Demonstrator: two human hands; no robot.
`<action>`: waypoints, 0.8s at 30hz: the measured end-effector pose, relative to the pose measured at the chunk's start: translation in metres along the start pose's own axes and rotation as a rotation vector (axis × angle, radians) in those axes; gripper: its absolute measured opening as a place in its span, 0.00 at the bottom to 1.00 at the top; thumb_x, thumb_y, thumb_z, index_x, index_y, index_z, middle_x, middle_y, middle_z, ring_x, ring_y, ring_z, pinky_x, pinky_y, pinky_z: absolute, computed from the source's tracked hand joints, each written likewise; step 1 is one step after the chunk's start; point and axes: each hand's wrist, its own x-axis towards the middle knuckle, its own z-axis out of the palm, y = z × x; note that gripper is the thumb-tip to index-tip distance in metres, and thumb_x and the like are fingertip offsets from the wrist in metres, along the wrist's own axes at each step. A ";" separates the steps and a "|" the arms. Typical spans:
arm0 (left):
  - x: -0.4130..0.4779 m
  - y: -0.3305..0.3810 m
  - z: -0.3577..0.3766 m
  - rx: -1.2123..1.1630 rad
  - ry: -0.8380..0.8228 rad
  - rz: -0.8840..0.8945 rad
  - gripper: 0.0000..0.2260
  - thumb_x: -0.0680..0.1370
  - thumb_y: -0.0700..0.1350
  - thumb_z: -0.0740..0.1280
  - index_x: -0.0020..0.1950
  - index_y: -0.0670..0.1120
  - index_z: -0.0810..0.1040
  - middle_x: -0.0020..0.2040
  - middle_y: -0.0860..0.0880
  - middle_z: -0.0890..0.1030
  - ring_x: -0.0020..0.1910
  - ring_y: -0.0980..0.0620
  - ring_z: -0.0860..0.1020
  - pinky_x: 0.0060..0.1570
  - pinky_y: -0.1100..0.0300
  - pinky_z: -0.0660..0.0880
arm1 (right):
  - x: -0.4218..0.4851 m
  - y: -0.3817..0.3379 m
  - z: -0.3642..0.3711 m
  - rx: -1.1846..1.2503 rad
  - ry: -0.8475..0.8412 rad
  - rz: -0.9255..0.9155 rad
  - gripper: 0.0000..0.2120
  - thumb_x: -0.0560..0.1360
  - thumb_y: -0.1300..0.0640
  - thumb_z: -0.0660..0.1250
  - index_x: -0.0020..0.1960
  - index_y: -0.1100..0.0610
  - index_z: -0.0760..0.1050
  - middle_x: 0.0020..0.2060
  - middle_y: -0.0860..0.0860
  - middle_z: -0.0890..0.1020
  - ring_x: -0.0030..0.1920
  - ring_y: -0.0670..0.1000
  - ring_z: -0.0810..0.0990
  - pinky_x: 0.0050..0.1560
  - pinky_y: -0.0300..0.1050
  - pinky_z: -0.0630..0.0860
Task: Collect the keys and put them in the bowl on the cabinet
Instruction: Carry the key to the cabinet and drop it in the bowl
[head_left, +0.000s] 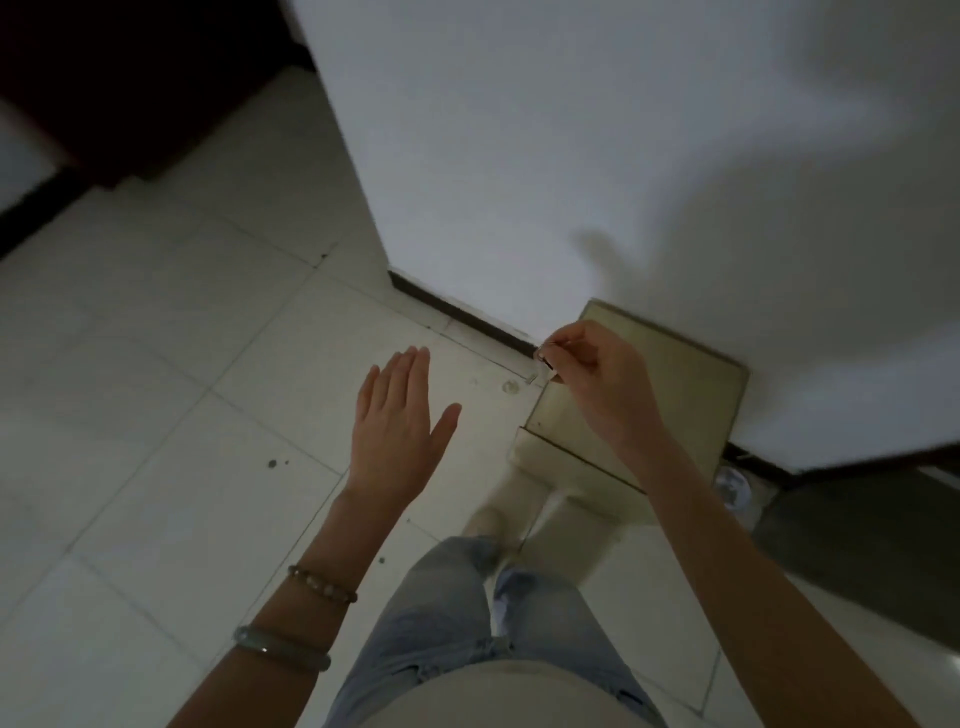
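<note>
My right hand (592, 379) is closed, pinching a small metal key ring or key (545, 356) at its fingertips, held above the left edge of a low beige cabinet (691, 374). The keys are mostly hidden by my fingers and blurred. My left hand (400, 426) is flat and open with fingers together, palm down, hovering over the tiled floor to the left of the cabinet. It holds nothing. No bowl is in view.
A white wall (571, 156) with a dark skirting rises ahead, its corner at centre. Pale floor tiles (156, 364) spread to the left. A dark doorway (104, 78) lies upper left. A clear plastic bottle (732, 486) and a dark object (857, 540) sit right of the cabinet.
</note>
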 end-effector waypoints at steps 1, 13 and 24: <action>-0.008 -0.004 -0.003 0.004 0.010 -0.039 0.29 0.77 0.56 0.55 0.71 0.38 0.60 0.70 0.37 0.68 0.69 0.39 0.65 0.70 0.45 0.55 | -0.001 -0.003 0.005 -0.015 -0.040 -0.016 0.02 0.71 0.59 0.67 0.39 0.54 0.77 0.35 0.53 0.84 0.37 0.53 0.82 0.43 0.57 0.80; -0.105 -0.043 -0.025 0.079 0.134 -0.449 0.30 0.78 0.56 0.58 0.72 0.39 0.56 0.72 0.39 0.64 0.72 0.42 0.60 0.72 0.45 0.54 | -0.020 -0.043 0.076 0.089 -0.521 -0.078 0.02 0.70 0.59 0.66 0.39 0.57 0.76 0.34 0.54 0.84 0.40 0.54 0.83 0.49 0.61 0.79; -0.115 -0.093 -0.033 0.083 0.194 -0.634 0.31 0.77 0.57 0.57 0.73 0.39 0.56 0.73 0.39 0.63 0.72 0.42 0.59 0.72 0.46 0.52 | 0.001 -0.074 0.146 0.019 -0.702 -0.170 0.03 0.72 0.60 0.67 0.41 0.60 0.76 0.37 0.55 0.84 0.40 0.52 0.83 0.48 0.56 0.81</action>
